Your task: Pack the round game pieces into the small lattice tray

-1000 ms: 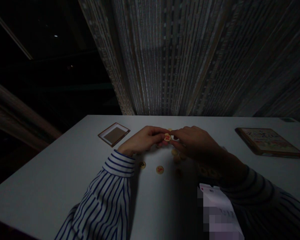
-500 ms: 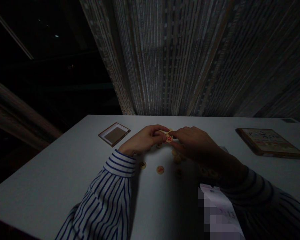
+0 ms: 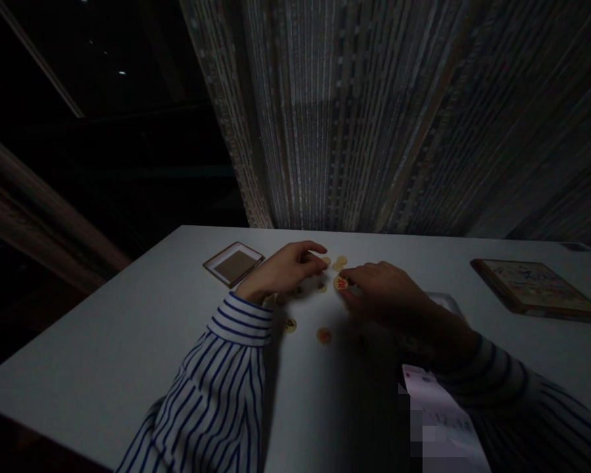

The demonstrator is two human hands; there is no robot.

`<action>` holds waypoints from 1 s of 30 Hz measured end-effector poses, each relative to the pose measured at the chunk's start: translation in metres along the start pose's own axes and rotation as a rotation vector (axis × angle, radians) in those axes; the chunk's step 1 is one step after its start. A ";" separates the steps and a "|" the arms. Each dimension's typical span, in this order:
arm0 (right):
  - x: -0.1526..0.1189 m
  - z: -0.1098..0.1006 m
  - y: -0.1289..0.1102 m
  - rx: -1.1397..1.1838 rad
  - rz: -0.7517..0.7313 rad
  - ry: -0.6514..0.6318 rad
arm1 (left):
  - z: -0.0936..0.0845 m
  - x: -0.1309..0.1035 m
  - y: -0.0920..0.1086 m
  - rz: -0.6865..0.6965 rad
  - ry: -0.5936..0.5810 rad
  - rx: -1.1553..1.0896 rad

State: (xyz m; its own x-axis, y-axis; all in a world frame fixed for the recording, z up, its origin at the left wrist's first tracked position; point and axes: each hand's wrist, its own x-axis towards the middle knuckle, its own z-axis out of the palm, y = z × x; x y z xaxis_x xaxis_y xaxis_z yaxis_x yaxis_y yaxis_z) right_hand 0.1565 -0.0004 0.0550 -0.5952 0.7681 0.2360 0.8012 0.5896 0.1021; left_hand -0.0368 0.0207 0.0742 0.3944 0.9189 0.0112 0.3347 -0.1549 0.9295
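Note:
Between the thumb and fingers of my right hand (image 3: 381, 289) is a round wooden piece (image 3: 341, 282) with a red character. My left hand (image 3: 293, 266) hovers to its left, thumb and index finger apart, with nothing seen between them. Pale round pieces (image 3: 341, 261) lie just beyond the fingertips. Nearer me on the white table are a piece with a dark character (image 3: 290, 325) and a piece with a red mark (image 3: 324, 336). Other pieces sit in shadow around and under my hands.
An open shallow box part (image 3: 234, 264) lies at the left. A flat box with a printed top (image 3: 539, 287) is at the right. Near my right forearm is a lit, partly pixelated phone-like object (image 3: 436, 407). A striped curtain (image 3: 320, 131) hangs behind the table (image 3: 103, 341).
My hands have moved apart. The red-marked piece that was between both hands is now in my right hand alone, and my left fingers have opened. The view has shifted slightly.

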 end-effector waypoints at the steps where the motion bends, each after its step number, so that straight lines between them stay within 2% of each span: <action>1: 0.001 0.000 -0.001 0.001 0.004 -0.034 | -0.003 -0.001 0.001 -0.002 0.021 0.017; 7: 0.010 0.005 -0.005 -0.021 -0.048 -0.162 | -0.017 -0.010 0.009 0.022 0.122 0.145; 14: 0.017 0.015 -0.007 -0.007 -0.037 -0.273 | -0.025 -0.015 0.011 0.094 0.159 0.153; 24: 0.014 0.016 -0.011 0.027 -0.007 -0.274 | -0.030 -0.033 0.020 0.140 0.254 0.189; 27: 0.013 0.009 -0.011 0.021 -0.002 -0.252 | -0.032 -0.042 0.013 0.155 0.310 0.218; 30: 0.012 0.001 -0.011 0.028 0.002 -0.200 | -0.035 -0.054 -0.002 0.175 0.368 0.343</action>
State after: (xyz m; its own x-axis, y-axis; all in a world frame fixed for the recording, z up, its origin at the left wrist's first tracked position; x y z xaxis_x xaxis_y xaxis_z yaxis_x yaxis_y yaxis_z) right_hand 0.1405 0.0024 0.0553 -0.5964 0.8018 0.0390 0.8019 0.5928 0.0747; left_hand -0.0889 -0.0155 0.0851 0.1634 0.9256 0.3414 0.5755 -0.3705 0.7291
